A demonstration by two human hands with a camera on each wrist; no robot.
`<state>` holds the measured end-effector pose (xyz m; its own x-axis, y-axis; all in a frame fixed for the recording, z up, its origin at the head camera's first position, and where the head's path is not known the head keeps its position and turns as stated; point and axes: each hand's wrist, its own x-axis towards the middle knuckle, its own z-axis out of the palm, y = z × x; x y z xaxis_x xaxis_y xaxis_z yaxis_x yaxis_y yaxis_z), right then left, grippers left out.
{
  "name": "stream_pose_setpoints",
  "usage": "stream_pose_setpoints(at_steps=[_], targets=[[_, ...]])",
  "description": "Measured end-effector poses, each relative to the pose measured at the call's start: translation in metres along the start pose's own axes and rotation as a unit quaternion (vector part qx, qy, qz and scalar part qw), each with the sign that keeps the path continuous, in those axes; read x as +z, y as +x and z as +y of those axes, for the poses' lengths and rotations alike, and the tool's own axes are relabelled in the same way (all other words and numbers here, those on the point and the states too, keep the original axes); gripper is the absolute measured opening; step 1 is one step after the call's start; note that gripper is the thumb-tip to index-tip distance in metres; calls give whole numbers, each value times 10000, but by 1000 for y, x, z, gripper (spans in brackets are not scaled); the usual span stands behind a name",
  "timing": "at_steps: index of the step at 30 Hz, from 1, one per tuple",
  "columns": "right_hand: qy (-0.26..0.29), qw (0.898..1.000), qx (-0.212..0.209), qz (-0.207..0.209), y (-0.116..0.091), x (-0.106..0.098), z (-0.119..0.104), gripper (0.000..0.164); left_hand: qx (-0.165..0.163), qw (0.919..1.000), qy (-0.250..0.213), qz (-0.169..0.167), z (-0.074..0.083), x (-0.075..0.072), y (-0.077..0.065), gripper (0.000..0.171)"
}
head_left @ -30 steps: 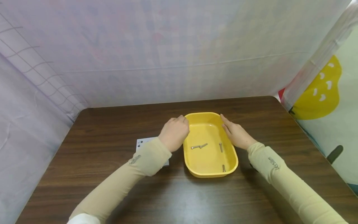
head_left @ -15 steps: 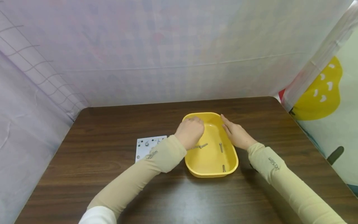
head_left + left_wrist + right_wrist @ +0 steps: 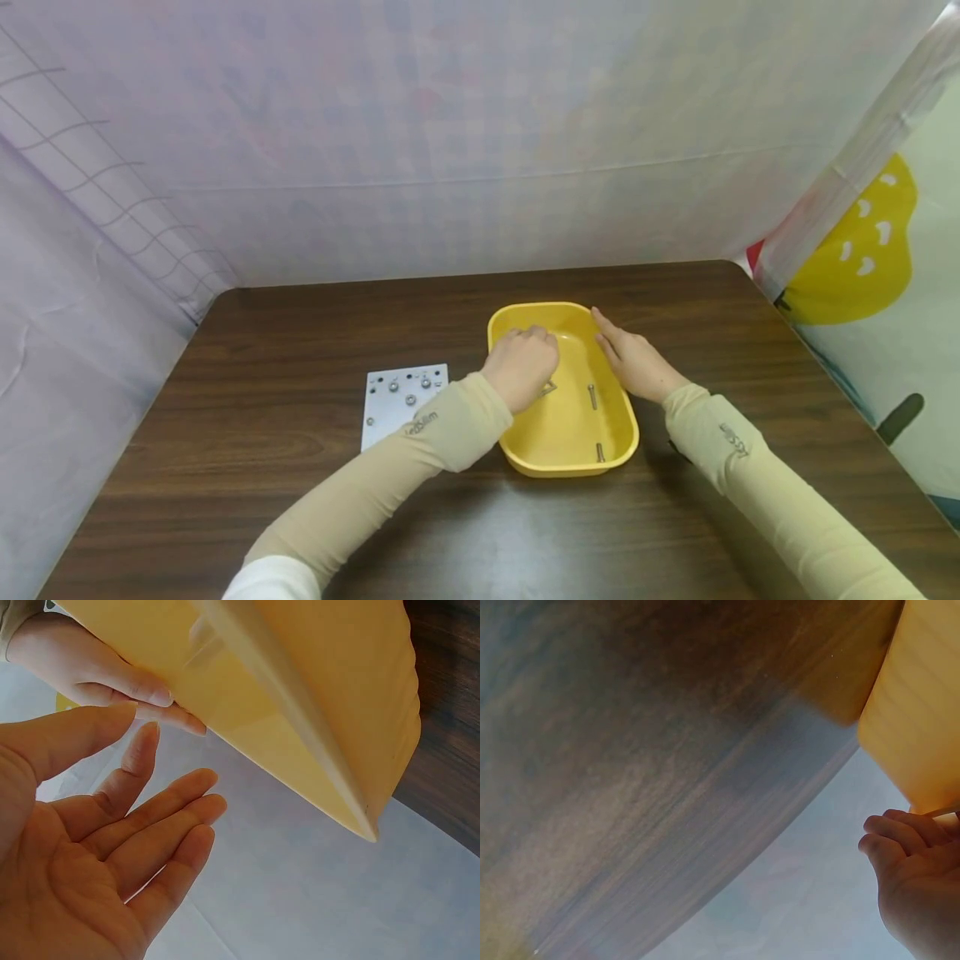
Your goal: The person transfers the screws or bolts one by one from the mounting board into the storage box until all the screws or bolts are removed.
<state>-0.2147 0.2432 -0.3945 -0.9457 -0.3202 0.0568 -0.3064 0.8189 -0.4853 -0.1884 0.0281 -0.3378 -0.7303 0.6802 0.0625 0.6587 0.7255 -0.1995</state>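
Observation:
A yellow plastic tub (image 3: 558,433) stands on the table, several small bolts lying on its floor. My left hand (image 3: 522,367) is over its left half; in the left wrist view its fingers (image 3: 169,847) are spread and loosely bent, with nothing between them. Partly hidden by that hand, a bolt (image 3: 549,389) lies near its fingertips. Another bolt (image 3: 592,397) is by the right wall, and a third bolt (image 3: 600,452) in the near right corner. My right hand (image 3: 636,358) holds the tub's right rim, thumb inside and fingers outside.
Left of the tub lies a pale flat plate (image 3: 386,408) with holes and several bolt heads or nuts on it; my left sleeve covers part of it. The dark wooden table (image 3: 247,400) ends at a hanging cloth (image 3: 450,225).
My left hand has moved right from the tub's left rim to over its inside, uncovering more of the plate and hiding part of the left bolts. My right hand stays on the rim.

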Motion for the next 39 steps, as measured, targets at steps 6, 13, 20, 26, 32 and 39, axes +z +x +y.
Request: stream_pose_setpoints(at_steps=[6,13,20,26,32,39], targets=[[2,10000,19,-13,0,0,0,53,6,10000,-28,37,0,1,-2,32],[1,10000,52,-45,0,0,0,53,-29,9998,-178,-37,-3,4,-7,39],[17,9999,86,-112,1,0,1,54,-244,9993,-251,90,-11,5,-19,28],[20,9999,92,-125,0,1,2,54,-398,9984,-372,153,-21,6,-30,25],[19,9999,69,-101,0,2,2,54,-565,9959,-444,548,-35,11,-44,23],[-1,10000,9,-84,0,2,3,54,-692,9903,-700,983,-52,12,-62,25]])
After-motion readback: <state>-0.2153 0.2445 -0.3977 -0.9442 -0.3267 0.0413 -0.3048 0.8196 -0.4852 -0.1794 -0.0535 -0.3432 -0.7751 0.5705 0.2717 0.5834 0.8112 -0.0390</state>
